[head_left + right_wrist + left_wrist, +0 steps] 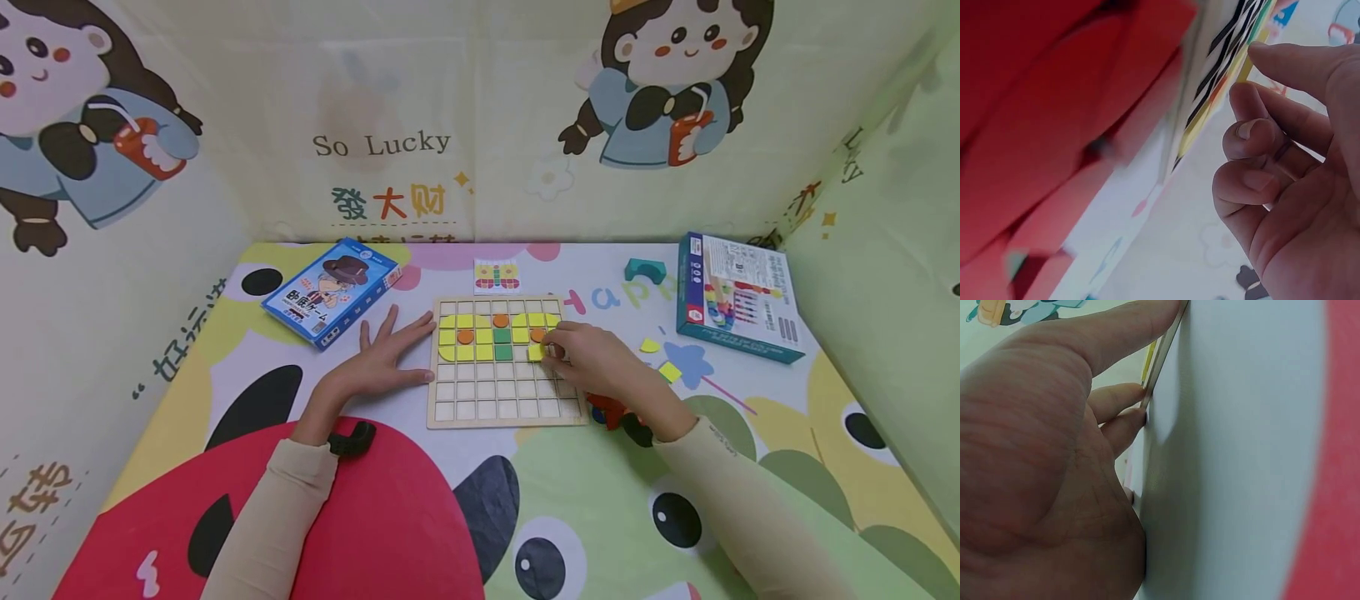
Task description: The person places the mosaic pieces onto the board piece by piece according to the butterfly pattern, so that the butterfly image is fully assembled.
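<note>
A wooden grid board (507,421) lies on the table, its upper rows filled with yellow tiles (465,321), orange discs (500,320) and green squares (503,352). At its left edge my left hand (378,358) is spread, thumb and fingertips touching the rim. Over the board's right side, my right hand (592,354) pinches a yellow tile (1244,71) between thumb and index finger, close to the filled rows. The other right fingers are curled in. Behind the board lies a small pattern card (497,275) with a butterfly-like design in yellow, pink and green.
Two loose yellow tiles (670,372) lie right of the board. Red pieces (609,408), partly hidden, sit beneath my right forearm. A blue game box (333,292) stands back left; a teal arch block (645,270) and another box (738,296) are back right.
</note>
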`<state>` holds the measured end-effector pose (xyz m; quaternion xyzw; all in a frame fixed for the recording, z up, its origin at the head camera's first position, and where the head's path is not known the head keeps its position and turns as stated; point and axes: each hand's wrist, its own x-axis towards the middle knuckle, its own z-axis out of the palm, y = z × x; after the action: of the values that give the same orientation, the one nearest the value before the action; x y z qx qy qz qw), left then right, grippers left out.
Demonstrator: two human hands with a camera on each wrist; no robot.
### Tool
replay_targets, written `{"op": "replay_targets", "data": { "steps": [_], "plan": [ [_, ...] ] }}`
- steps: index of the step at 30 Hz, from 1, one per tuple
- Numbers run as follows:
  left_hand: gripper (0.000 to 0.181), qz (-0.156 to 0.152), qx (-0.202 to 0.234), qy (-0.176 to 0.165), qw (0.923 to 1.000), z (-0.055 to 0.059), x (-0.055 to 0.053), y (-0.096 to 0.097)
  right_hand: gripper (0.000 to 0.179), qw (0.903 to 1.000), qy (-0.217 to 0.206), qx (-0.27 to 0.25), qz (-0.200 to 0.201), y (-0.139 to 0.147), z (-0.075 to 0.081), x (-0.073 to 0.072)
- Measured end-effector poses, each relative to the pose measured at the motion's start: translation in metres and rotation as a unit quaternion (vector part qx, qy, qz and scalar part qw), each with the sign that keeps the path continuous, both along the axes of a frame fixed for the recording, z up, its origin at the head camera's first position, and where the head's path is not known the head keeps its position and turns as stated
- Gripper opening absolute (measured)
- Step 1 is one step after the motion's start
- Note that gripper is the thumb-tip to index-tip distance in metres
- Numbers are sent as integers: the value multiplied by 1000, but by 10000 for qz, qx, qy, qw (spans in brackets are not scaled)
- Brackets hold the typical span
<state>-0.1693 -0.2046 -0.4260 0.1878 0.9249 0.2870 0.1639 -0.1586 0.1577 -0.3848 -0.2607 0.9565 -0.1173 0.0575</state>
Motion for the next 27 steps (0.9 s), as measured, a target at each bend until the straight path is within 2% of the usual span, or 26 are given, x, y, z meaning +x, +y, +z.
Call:
{"op": "replay_targets", "data": {
  "steps": [4,9,21,27],
  "plan": [
    [93,-4,-5,-7,10000,0,0,0,24,9997,105,130,172,-12,1,-3],
    [93,-3,-26,-6,10000,-1,0,-1,19,9995,67,304,110,-21,0,-6],
    [93,-5,-54,-13,10000,0,-1,-1,30,9990,-76,441,-5,-27,-1,-7],
    [93,-6,-41,-20,10000,-2,-1,-1,37,9991,-202,363,-90,-17,1,-7]
  ]
}}
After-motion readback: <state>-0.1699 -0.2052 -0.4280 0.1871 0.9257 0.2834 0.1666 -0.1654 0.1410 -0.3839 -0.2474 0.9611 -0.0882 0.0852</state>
